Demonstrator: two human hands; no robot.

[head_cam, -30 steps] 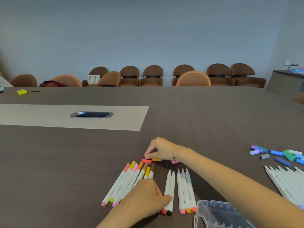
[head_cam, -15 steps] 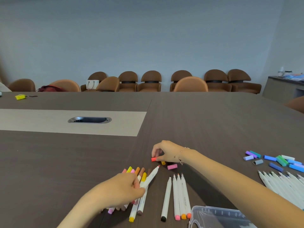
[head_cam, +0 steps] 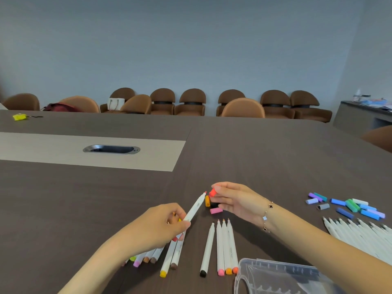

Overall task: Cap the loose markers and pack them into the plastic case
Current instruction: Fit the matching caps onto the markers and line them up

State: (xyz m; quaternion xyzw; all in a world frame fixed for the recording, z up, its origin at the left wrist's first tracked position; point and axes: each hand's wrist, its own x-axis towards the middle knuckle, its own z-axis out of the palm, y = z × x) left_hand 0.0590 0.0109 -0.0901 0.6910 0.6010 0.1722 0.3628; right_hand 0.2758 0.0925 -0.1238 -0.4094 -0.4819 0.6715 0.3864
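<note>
Lifted off table since half a second earlier: white marker (head_cam: 194, 209) pinched in left hand (head_cam: 157, 228), red cap (head_cam: 212, 192) pinched in right hand (head_cam: 235, 201), tip angled capward for seating; plastic case (head_cam: 275, 276) near, lower right.

**Where everything sits on your table**

Your left hand (head_cam: 161, 227) holds a marker (head_cam: 194, 207) up, tip pointing far-right toward the cap (head_cam: 212, 192) pinched in your right hand (head_cam: 237, 201). Two loose caps (head_cam: 216, 210) lie just beneath that hand. Four markers (head_cam: 224, 247) lie near-centre, the case (head_cam: 280, 276) at their right (partly out of view). More caps (head_cam: 347, 205) lie far right.
</note>
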